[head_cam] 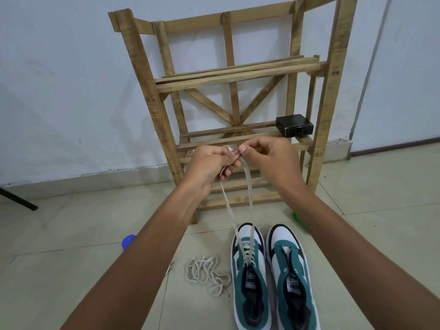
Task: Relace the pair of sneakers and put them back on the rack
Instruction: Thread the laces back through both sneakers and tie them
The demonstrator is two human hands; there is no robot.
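Laces first: both ends of the lace (238, 208) are pinched up high, one in the left hand (212, 163) and one in the right hand (269, 156), thumbs nearly touching. From that grip the two strands run down and toward the body to the left sneaker (250, 277), which is laced only partway. Its long axis points from the wearer straight at the rack (233, 75), so the pull is lined up with the shoe, and neither hand is really nearer. The right sneaker (290, 277) is parked just beside it, no lace in it yet. Its spare lace (207, 272) is left in a loose heap below and left of the grip. Everything's sat on pale floor tiles (381, 234); the rack is leaned against a white wall (59, 79), a small black box (294, 125) on a lower shelf.
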